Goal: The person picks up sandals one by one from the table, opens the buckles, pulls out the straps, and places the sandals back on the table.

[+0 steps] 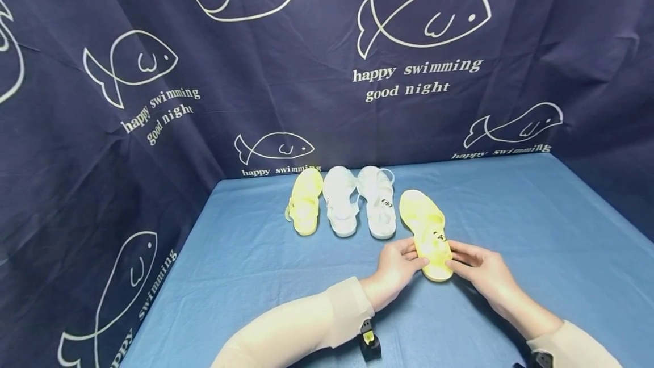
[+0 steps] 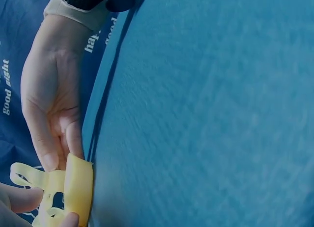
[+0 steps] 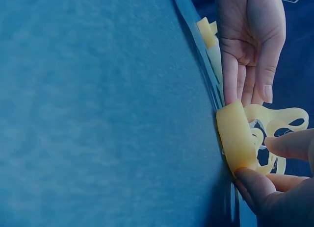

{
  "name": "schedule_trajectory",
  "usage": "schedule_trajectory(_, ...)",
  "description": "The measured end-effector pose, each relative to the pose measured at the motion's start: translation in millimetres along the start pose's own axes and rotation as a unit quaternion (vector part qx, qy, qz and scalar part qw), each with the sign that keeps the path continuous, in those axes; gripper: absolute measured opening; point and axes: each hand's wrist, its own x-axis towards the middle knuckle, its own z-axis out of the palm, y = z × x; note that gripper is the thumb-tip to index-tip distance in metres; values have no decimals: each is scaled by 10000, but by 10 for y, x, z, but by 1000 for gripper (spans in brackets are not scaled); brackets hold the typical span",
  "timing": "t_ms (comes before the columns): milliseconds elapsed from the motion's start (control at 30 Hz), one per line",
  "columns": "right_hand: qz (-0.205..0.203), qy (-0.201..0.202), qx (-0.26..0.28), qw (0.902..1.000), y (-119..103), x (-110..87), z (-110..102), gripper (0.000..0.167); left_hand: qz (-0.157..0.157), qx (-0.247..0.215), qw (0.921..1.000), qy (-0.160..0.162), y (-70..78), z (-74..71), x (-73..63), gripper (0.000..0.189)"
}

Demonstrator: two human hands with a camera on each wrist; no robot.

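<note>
A yellow jelly sandal (image 1: 428, 233) lies on the blue table cloth (image 1: 245, 277), toe pointing away from me. My left hand (image 1: 407, 258) holds its left side near the heel, thumb and fingers on the sole's edge. From the other side my right hand (image 1: 464, 260) pinches it. In the right wrist view the right hand (image 3: 274, 188) has its thumb under the sole (image 3: 238, 136) and a finger on the straps. In the left wrist view the left hand's fingertips (image 2: 19, 201) touch the strap and sole (image 2: 76, 188).
Three more sandals stand in a row at the back of the table: a yellow one (image 1: 305, 203) and two clear white ones (image 1: 341, 200) (image 1: 378, 202). A navy fish-print curtain (image 1: 327, 72) walls in the back and sides. A black wrist device (image 1: 369, 341) sits under my left sleeve.
</note>
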Motion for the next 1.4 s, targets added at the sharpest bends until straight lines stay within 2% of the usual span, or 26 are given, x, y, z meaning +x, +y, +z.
schedule_trajectory(233,28,-63,506,9987,-3,125,-28,63,-49,-180,9998,46,23,29,113,45)
schedule_trajectory(333,6,-21,572,9984,-21,189,-23,61,-80,-351,9993,136,41,46,156,47)
schedule_trajectory(533,-4,130,808,9966,-83,372,-24,60,55,-347,9989,320,90,92,267,52)
schedule_trajectory(667,55,203,1006,9947,-95,473,-55,58,17,-447,9982,403,125,144,352,53)
schedule_trajectory(800,165,282,986,9946,-97,556,-91,58,-8,-520,9973,509,152,204,441,51)
schedule_trajectory(1033,304,351,889,9950,-140,707,-111,59,-29,-387,9953,887,194,262,578,54)
schedule_trajectory(1400,482,431,840,9944,-161,848,-128,55,36,-98,9957,918,179,309,691,56)
